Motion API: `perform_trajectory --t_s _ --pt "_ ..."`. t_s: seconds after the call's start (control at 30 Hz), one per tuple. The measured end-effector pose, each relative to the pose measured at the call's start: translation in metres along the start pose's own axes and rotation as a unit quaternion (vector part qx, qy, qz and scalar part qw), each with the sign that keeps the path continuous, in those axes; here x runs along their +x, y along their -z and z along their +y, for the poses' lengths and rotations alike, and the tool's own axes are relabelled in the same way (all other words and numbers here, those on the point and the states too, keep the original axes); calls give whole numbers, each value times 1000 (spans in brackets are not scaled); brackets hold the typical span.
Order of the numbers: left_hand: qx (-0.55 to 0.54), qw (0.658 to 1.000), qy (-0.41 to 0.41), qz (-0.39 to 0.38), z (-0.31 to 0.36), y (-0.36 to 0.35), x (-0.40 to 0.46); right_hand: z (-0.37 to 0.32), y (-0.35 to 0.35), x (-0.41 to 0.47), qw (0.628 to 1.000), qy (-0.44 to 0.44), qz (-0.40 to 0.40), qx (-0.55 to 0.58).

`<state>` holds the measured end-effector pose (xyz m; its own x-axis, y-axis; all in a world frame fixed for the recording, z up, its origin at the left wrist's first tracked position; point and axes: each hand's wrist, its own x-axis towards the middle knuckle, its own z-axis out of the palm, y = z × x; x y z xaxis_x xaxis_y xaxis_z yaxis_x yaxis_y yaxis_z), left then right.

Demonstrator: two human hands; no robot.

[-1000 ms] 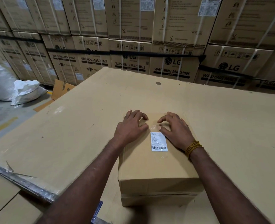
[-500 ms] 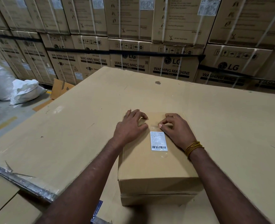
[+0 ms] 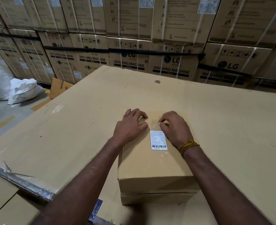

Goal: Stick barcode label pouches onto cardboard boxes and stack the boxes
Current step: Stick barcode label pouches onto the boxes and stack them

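Note:
A small brown cardboard box [image 3: 153, 166] stands in front of me on a wide cardboard surface [image 3: 69, 127]. A clear pouch with a white barcode label [image 3: 158, 140] lies flat on the box's top, towards the far end. My left hand [image 3: 130, 125] rests on the far left part of the top, bent fingertips touching the cardboard just left of the pouch. My right hand [image 3: 176, 127] sits on the far right part, its curled thumb and forefinger pinching the pouch's clear upper edge. Yellow thread is wound round that wrist.
Stacked washing machine cartons [image 3: 171, 62] form a wall behind the surface. White sacks [image 3: 20, 90] and a loose cardboard flap [image 3: 59, 86] lie on the floor at left. A shiny tape strip [image 3: 20, 184] runs along the surface's near left edge.
My right hand's fingers have curled in closer to the pouch's top edge. The left hand and the box have barely moved.

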<state>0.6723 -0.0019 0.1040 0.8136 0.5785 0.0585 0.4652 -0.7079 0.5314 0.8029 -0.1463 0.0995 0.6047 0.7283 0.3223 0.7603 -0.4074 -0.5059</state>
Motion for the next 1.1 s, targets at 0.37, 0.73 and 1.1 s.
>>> perform_trajectory --t_s 0.37,0.73,1.1 --pt "1 1000 -7 4 -4 -2 1 9 -4 -1 998 51 16 40" --pt "34 999 -28 25 -6 -6 1 6 0 -4 991 59 65 97" --pt "-168 981 -94 -17 11 13 -28 2 5 -4 979 92 118 136"
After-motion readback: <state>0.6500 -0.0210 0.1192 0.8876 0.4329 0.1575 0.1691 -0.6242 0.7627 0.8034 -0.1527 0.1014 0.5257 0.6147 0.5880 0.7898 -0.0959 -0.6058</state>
